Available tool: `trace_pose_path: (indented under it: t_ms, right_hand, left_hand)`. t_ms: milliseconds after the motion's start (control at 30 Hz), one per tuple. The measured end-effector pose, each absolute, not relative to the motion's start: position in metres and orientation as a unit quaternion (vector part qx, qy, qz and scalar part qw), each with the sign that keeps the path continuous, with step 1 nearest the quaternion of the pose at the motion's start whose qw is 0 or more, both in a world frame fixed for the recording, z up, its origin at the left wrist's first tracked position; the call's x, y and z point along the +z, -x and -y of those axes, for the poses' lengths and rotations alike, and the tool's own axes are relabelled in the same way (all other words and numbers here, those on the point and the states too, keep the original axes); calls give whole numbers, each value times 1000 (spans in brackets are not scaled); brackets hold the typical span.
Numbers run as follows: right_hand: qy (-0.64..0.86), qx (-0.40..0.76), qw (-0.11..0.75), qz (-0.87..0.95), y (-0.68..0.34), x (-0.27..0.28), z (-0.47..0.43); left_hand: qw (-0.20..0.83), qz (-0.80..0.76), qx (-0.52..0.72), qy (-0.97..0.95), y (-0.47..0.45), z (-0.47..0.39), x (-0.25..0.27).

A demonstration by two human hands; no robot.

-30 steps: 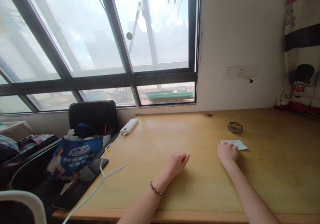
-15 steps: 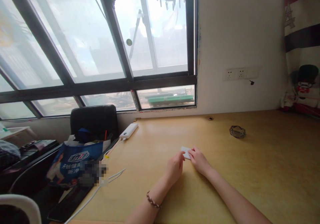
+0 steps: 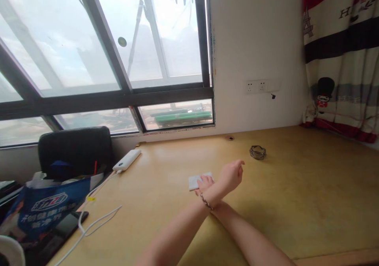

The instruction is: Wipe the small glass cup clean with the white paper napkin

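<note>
A flat white square [image 3: 194, 182], like a folded tissue, lies on the tabletop with my right hand [image 3: 205, 183] on it. The fingers of that hand spread over its top, and the thumb shows at its near edge. My left hand [image 3: 232, 175] is raised over the table, its arm crossed above my right forearm and a braided bracelet [image 3: 206, 201] round its wrist. Its fingers are loosely bent, with one pointing out, and nothing shows in them; some are hidden. Beyond it stands a small dark round dish [image 3: 257, 152], ashtray-like, apart from the hand.
A white power bank [image 3: 127, 160] lies at the table's left edge with a white cable [image 3: 97, 222] plugged in. A blue bag [image 3: 47, 206] and a black chair [image 3: 75, 145] stand to the left. Wall sockets [image 3: 256, 86] and a curtain [image 3: 343, 60] are behind the yellowish table [image 3: 302, 202].
My left hand has left the white square and moved right across my right arm, nearer the round dish. My right hand stays on the square. The view has turned right.
</note>
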State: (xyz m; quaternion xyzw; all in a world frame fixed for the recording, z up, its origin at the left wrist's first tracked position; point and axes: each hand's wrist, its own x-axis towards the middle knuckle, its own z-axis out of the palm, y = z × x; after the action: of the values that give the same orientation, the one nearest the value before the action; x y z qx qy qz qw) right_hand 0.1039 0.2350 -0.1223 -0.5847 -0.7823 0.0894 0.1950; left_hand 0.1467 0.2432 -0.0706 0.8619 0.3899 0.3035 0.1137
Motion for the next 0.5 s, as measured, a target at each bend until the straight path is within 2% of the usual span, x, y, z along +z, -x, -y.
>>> trace_pose_path:
  t_ms: [100, 200, 333, 500]
  right_hand:
    - [590, 72, 219, 774, -110, -120, -228]
    - [569, 54, 249, 782, -116, -116, -220]
    - [556, 47, 259, 788, -117, -111, -215]
    - [552, 46, 253, 793, -115, -109, -216]
  left_hand:
    - [111, -369, 294, -875, -214, -253, -79]
    - [45, -358, 244, -900, -260, -263, -96]
    - [-33, -358, 192, -913, -288, -279, -117]
    - [-21, -379, 198, -904, -300, -299, -125]
